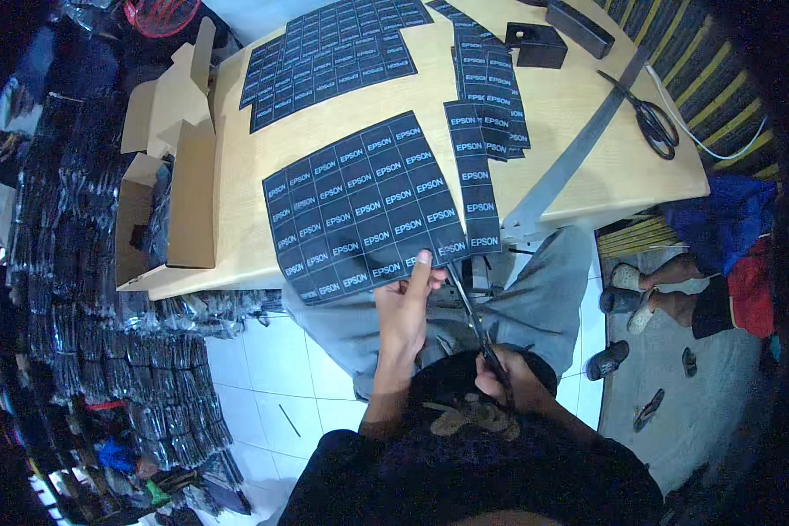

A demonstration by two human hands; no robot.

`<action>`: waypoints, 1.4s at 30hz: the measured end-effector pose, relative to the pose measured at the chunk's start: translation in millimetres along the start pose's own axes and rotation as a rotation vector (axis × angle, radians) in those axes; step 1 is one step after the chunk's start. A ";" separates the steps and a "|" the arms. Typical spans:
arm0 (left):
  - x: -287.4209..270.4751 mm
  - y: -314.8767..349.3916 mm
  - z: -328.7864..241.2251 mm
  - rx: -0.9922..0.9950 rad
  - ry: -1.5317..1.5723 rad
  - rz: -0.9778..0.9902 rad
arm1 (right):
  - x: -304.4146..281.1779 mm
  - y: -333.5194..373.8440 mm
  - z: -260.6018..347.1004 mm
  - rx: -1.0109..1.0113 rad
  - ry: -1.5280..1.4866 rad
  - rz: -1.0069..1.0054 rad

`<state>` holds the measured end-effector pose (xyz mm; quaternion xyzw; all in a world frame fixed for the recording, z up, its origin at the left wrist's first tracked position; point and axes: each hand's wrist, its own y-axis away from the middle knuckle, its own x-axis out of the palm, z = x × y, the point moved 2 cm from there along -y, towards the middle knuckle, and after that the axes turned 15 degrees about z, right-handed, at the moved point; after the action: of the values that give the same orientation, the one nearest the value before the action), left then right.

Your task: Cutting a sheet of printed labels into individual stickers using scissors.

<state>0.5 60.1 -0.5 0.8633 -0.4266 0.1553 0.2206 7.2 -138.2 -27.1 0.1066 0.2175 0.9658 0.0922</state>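
Observation:
My left hand (pixel 403 311) pinches the near edge of a black sheet of labels (pixel 359 206), thumb on top and fingers underneath. Pale lettering and thin lines divide the sheet into a grid of small rectangles. A pair of scissors (pixel 470 311) is in my right hand (pixel 510 379), its handles partly hidden by my fingers. The blades point away from me and meet the sheet's near right corner. Along the sheet's right side lies a narrow label strip (pixel 478 188), close beside the blades; whether it is fully separate at the near end I cannot tell.
More label sheets (pixel 324 66) lie at the table's far side, with overlapping cut strips (pixel 491 88) beside them. A long metal ruler (pixel 570 153), spare scissors (pixel 653 123) and a black block (pixel 535 46) are at right. An open cardboard box (pixel 193 197) stands on the left edge.

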 end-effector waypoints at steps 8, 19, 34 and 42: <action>6.9 5.7 3.4 0.021 0.075 -0.014 | -1.8 -11.1 23.0 0.000 -0.020 -0.104; 3.6 2.3 7.2 0.053 0.044 -0.002 | -2.2 -20.3 25.9 -0.113 -0.015 -0.044; 4.2 2.4 6.0 0.071 -0.002 -0.021 | -0.3 -23.0 24.5 -0.110 -0.051 -0.091; 3.7 0.6 6.5 0.045 -0.021 -0.037 | 4.5 -26.4 11.8 -0.167 -0.160 -0.077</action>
<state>2.8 54.0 -4.2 0.8774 -0.4092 0.1514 0.1997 9.3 -109.0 -27.6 0.1669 0.1324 0.9647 0.1547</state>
